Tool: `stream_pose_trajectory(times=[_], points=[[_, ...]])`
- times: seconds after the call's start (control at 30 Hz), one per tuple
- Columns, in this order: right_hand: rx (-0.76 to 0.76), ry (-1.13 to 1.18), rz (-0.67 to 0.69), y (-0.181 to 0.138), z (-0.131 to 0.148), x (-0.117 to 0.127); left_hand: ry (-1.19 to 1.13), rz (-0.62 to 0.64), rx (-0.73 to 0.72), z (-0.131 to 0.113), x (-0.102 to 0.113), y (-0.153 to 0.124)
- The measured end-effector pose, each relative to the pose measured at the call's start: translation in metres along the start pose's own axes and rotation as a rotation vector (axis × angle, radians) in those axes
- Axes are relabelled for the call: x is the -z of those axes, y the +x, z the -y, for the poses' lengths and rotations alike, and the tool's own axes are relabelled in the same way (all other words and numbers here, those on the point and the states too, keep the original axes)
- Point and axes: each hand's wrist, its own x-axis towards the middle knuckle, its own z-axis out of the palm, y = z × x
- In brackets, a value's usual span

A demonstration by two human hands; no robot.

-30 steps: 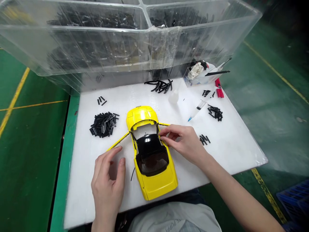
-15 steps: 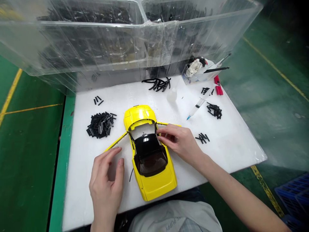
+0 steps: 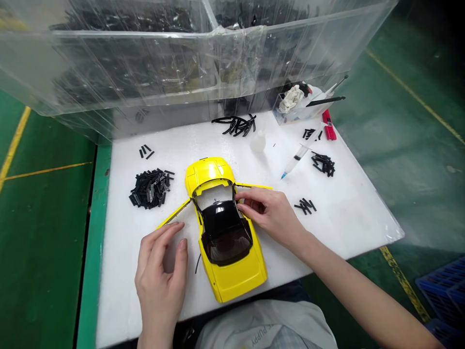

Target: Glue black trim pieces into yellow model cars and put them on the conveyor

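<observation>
A yellow model car [image 3: 222, 228] with a black roof lies on the white foam board [image 3: 334, 218], both doors swung open. My right hand [image 3: 271, 213] rests at the car's right door opening, fingers pinched at the roof edge; what they pinch is too small to make out. To the left of the car my left hand [image 3: 162, 271] lies on the board, fingers loosely curled and apart, holding nothing, fingertips close to the open left door. A thin black strip [image 3: 198, 261] lies between that hand and the car.
A heap of black strips [image 3: 149, 188] lies left of the car, with smaller clusters [image 3: 236, 125] [image 3: 322, 164] [image 3: 305, 207] around. A syringe [image 3: 296, 160], a small white bottle [image 3: 257, 143], a red tool [image 3: 329, 127] and a clear tray [image 3: 290, 111] sit at the back right. Large clear bins [image 3: 145, 63] stand behind.
Both hands stay almost where they were. The right fingers have shifted slightly along the car's roof edge. The view has drifted a little.
</observation>
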Motion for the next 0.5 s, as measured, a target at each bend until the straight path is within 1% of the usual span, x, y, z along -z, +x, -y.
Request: stream_pose_trajectory(times=[0.3,0.5], points=[[-0.071,0.042,0.008,0.0016,0.001,0.0,0.012,-0.025,-0.003,-0.0006,-0.0003,0.0005],[-0.077,0.061,-0.009,0.0016,-0.0005,-0.0004,0.029,-0.017,-0.034,0.0027,-0.0011,-0.0002]])
